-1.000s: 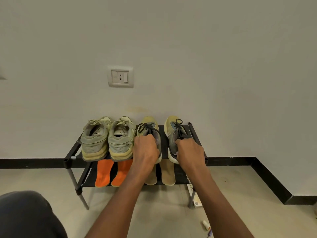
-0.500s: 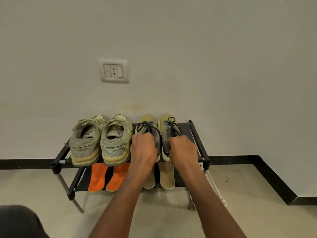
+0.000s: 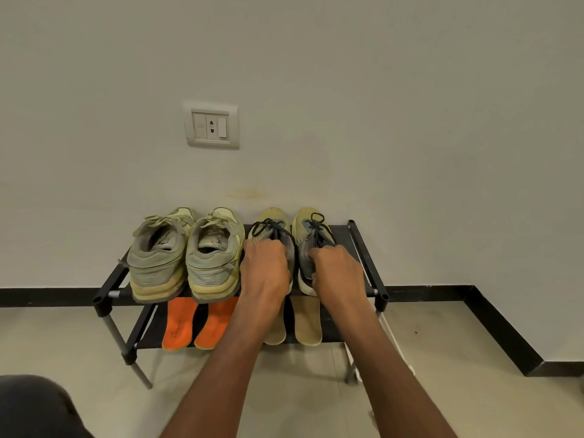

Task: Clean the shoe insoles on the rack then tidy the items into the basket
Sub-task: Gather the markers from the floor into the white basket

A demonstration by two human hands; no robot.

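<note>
Now the black-laced yellow sneakers are gripped at their collars on the rack's (image 3: 363,248) top shelf, left hand (image 3: 265,270) on the left sneaker (image 3: 268,229), right hand (image 3: 336,271) on the right sneaker (image 3: 311,229), while the tan insoles (image 3: 308,324) and orange insoles (image 3: 178,324) lie on the lower shelf, so cleaning is judged pending and no basket is seen.

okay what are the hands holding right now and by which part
Each grips one dark-laced shoe at its heel opening: left hand the left shoe, right hand the right shoe.

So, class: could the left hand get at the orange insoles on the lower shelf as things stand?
Probably yes: the orange insoles lie uncovered at the lower shelf's front, but the left hand must first release its dark-laced shoe.
</note>
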